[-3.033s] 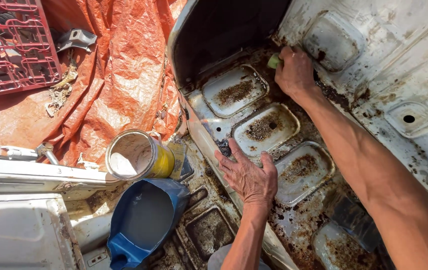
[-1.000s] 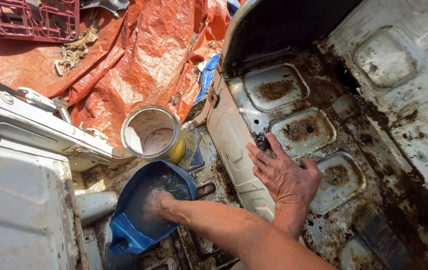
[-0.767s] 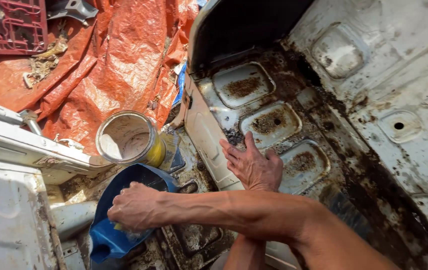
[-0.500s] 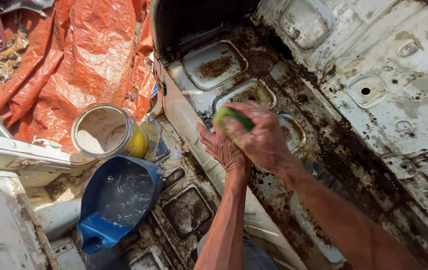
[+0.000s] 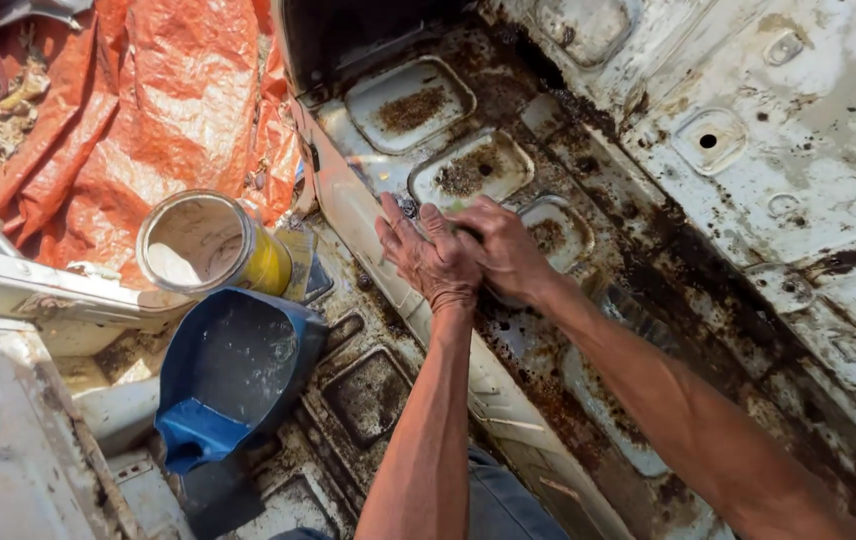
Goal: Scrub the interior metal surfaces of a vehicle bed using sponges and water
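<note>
Both hands are working on the rusty white metal panel (image 5: 748, 130), over its row of stamped rectangular recesses.

Left hand (image 5: 430, 258) is lying flat and open on the raised ridge (image 5: 368, 225) of the panel, fingers spread, bracing. It's gripping nothing.

Right hand (image 5: 504, 250) is closed around something small; only a sliver of green (image 5: 456, 206) is showing at the fingertips. Looks like a scrub pad, can't confirm. It's pressing down at the edge of the third recess (image 5: 560, 228), touching the left hand.

Progress, judging by the surface only:
- The far recess (image 5: 410, 98) and the second recess (image 5: 473, 168) are still carrying brown rust patches in the middle, though their rims are looking paler and wet.
- The strip running down the panel past the right forearm is still dark with grime (image 5: 688, 260).
- The upper right sheet is mostly white with scattered specks.
- So I'd call it partway at best, with most of the heavy crud still left.

Off to the left: a blue jug (image 5: 228, 375) cut open as a scoop with cloudy water in it, just beside a yellow can (image 5: 210, 245) lying tilted, and an orange tarp (image 5: 148, 100) behind them.
</note>
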